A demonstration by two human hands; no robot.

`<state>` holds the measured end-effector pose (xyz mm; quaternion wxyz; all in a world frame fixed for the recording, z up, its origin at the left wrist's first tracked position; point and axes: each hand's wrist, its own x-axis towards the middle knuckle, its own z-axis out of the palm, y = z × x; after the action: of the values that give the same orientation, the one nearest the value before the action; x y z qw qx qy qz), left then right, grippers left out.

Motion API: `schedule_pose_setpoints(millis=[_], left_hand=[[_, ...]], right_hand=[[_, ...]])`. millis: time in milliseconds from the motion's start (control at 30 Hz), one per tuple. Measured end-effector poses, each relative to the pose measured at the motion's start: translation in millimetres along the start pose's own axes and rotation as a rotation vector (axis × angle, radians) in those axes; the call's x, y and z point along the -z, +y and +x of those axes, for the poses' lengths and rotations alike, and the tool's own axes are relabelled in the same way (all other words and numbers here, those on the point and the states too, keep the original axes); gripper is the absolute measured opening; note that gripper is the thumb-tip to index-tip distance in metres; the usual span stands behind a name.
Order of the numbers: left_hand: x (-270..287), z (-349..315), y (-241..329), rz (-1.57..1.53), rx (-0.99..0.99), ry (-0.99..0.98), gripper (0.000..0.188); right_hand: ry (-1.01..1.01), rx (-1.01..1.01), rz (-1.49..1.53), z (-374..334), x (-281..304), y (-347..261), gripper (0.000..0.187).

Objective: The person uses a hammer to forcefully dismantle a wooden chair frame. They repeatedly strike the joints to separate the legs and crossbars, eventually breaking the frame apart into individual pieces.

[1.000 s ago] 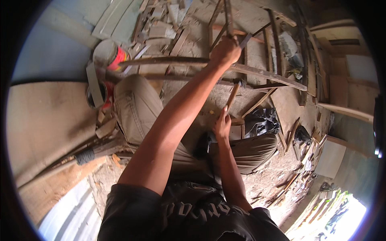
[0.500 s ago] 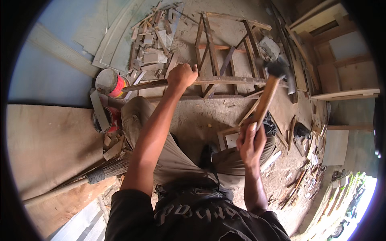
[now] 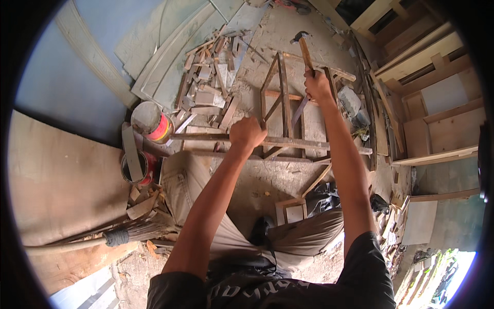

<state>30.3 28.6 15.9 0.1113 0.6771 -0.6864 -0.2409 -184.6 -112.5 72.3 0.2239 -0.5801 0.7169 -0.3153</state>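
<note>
Hammer (image 3: 304, 49) extends from the right hand (image 3: 318, 86), curled around its handle (image 3: 307, 58). Left hand (image 3: 248, 132) is clenched on a rail (image 3: 309, 143) of the frame (image 3: 284, 92).

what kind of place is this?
Likely a carpentry workshop, perhaps an improvised one: a pile of wood offcuts, a wooden frame on the floor, and a wooden-handled hammer in the right hand.
</note>
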Motion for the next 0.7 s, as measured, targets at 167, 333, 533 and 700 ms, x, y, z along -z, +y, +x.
schedule_pose_setpoints(millis=[167, 333, 533, 700], left_hand=[[6, 2, -3, -0.031, 0.017, -0.029, 0.05], [4, 6, -12, -0.041, 0.042, -0.055, 0.051], [5, 7, -12, -0.041, 0.046, -0.04, 0.045], [7, 11, -21, -0.067, 0.081, -0.114, 0.048]], right_hand=[[0.086, 0.166, -0.33, 22, -41, 8, 0.051], [0.095, 0.164, -0.321, 9, -46, -14, 0.054], [-0.032, 0.109, -0.395, 29, -35, -16, 0.058], [-0.202, -0.014, -0.339, 34, -28, -39, 0.05]])
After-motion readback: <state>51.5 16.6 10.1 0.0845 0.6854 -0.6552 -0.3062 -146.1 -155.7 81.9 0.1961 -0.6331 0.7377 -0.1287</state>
